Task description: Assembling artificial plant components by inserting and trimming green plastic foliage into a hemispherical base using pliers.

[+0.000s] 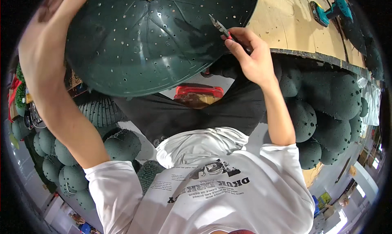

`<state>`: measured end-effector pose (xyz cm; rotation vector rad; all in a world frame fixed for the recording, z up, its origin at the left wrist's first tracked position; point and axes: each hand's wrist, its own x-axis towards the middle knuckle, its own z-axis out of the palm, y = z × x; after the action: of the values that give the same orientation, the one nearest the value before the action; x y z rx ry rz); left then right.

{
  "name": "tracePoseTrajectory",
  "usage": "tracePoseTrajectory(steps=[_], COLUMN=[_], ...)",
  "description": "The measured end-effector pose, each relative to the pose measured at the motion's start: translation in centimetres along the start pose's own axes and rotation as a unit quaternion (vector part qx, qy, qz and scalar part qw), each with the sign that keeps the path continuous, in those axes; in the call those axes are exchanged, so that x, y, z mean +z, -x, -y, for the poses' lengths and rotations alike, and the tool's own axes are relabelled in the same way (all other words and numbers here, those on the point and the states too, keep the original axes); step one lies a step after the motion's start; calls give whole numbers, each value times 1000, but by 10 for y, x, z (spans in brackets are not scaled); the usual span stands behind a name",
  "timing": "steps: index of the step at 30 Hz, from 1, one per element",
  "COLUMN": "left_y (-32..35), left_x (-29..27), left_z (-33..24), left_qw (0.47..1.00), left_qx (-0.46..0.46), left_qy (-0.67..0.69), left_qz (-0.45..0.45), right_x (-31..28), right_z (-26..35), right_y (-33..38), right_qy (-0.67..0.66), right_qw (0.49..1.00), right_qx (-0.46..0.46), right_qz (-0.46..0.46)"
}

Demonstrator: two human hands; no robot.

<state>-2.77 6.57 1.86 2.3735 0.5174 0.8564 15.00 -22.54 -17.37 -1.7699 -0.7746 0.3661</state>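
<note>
A large dark green plastic half-sphere shell [134,58] lies in front of me, its inside facing up. Small holes dot its wall, and a bigger round hole sits near its top. In my right hand [255,56] is a pair of pliers [221,28] with red grips, the fingers closed around the handles. Its metal jaws point up and left over the shell's inner face. My left hand [51,7] is at the far left, beside the shell's left rim. Its fingers are dim and blurred at the picture's edge, so their grip cannot be made out.
A wooden tabletop [281,25] reaches away at the right, with a teal cordless drill [332,9] on it. Several dark green studded balls [335,95] are piled at my right, and more studded balls [71,172] at my left. A red tray [200,93] shows between my legs.
</note>
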Motion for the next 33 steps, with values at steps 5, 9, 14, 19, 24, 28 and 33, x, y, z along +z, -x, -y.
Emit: tracePoseTrajectory(steps=[5,9,14,19,24,28,33], left_y=[78,145,173,203,155,121,102], left_x=[11,22,70,104,121,107,89], left_z=[-19,-15,-8,18,3,1,-11], left_qw=[984,972,924,945,885,873,870], left_qx=[-35,-121,-133,-40,-79,-76,-69], left_qy=[171,187,274,211,235,248,243], left_qz=[-14,-79,-231,-246,-394,-413,-423], right_x=[3,22,30,45,37,13,7], right_z=[22,24,32,34,27,22,14], right_y=[8,7,9,13,23,40,58], right_qy=[52,67,56,14,-239,-463,-591], right_qw=[998,993,992,987,963,861,770], right_qx=[8,-18,0,49,88,203,241], right_qz=[-43,-99,-117,-154,-87,-56,-25])
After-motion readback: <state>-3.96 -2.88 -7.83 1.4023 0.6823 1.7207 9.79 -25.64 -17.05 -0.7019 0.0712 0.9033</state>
